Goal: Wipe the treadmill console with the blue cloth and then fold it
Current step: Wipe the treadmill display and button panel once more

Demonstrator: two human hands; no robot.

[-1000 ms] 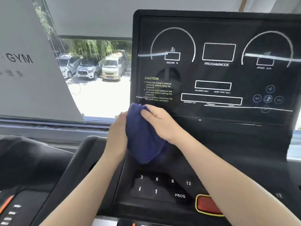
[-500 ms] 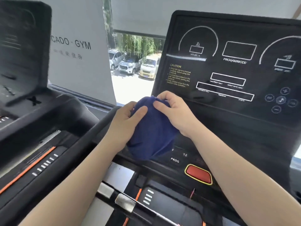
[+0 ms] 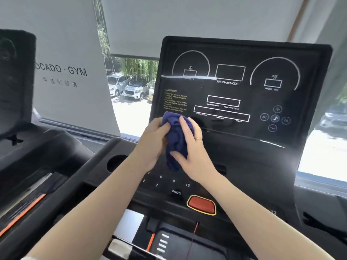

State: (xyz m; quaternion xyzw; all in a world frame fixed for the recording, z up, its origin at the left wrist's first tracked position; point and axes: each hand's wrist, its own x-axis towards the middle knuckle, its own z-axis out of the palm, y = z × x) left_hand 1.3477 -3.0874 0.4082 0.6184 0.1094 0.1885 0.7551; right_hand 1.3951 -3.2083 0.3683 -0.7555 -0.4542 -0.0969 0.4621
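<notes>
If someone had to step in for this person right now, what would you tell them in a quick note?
Left hand: grips the blue cloth from its left side.
Right hand: fingers curled over the cloth's top and right side, thumb pinching it lower down.
The cloth is bunched between both hands, held in front of the lower left of the treadmill console, above the number keys.
Done: cannot tell how much of the console has been wiped.
Left: finish any wiping, then fold the cloth, which is not yet folded.
</notes>
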